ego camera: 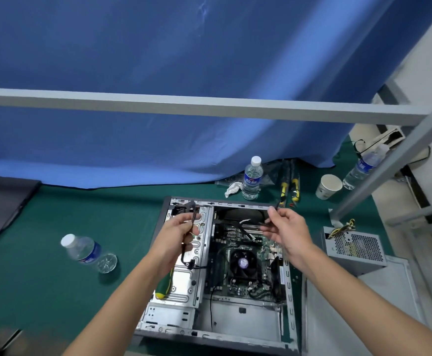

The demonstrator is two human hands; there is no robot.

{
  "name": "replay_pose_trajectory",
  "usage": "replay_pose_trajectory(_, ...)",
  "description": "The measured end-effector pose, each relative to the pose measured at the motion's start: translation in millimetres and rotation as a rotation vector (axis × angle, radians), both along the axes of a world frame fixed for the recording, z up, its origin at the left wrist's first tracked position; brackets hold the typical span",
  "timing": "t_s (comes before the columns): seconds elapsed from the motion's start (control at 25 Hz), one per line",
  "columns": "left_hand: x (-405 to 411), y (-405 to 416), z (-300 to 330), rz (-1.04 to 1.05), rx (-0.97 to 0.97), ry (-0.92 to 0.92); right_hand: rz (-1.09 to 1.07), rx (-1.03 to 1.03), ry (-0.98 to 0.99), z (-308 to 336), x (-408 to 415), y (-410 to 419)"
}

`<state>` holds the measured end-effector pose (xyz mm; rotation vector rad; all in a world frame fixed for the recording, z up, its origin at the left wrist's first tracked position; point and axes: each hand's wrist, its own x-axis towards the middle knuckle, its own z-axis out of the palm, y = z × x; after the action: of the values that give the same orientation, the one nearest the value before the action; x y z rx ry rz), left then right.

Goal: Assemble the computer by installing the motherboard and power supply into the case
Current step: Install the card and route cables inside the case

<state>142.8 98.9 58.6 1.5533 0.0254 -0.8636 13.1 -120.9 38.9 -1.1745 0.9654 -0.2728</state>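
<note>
An open computer case (240,327) lies flat on the green mat. The motherboard (269,249) with its black CPU fan (243,263) sits inside it. The grey power supply (356,249) stands outside the case, on the mat to the right. My left hand (177,233) is above the drive cage and grips a black cable (184,253) that hangs down to a connector. My right hand (285,228) is over the motherboard and pinches another black cable (276,202) between thumb and fingers. A green-and-yellow screwdriver (164,286) rests on the drive cage under my left forearm.
One water bottle (87,251) lies on the mat at the left. Two others stand behind the case (252,178) and far right (361,168), beside a paper cup (329,186). Yellow-handled tools (290,187) lie behind the case. A light case panel (389,299) lies right.
</note>
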Motion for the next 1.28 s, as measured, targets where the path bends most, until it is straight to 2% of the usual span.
replay_pose_trajectory(0.16, -11, 3, -7, -0.074, 0.078, -0.162, -0.025, 0.153, -0.064, 1, -6, -8)
replay_pose_trajectory(0.24, -16, 3, -9, -0.051, 0.104, -0.187, -0.01, 0.18, -0.116, 2, -7, -9)
replay_pose_trajectory(0.48, -31, -6, -12, 0.006, 0.129, -0.227, 0.023, 0.071, -0.197, 4, -8, -12)
replay_pose_trajectory(0.72, -47, -15, -18, 0.0, 0.116, -0.204, 0.112, -0.049, -0.178, 4, -12, -11)
replay_pose_trajectory(0.92, -40, -15, -26, -0.05, 0.157, -0.153, 0.057, -0.118, -0.124, 6, -7, -21)
replay_pose_trajectory(1.28, -32, -18, -37, -0.142, 0.174, -0.088, 0.024, 0.035, -0.094, -4, 15, -18)
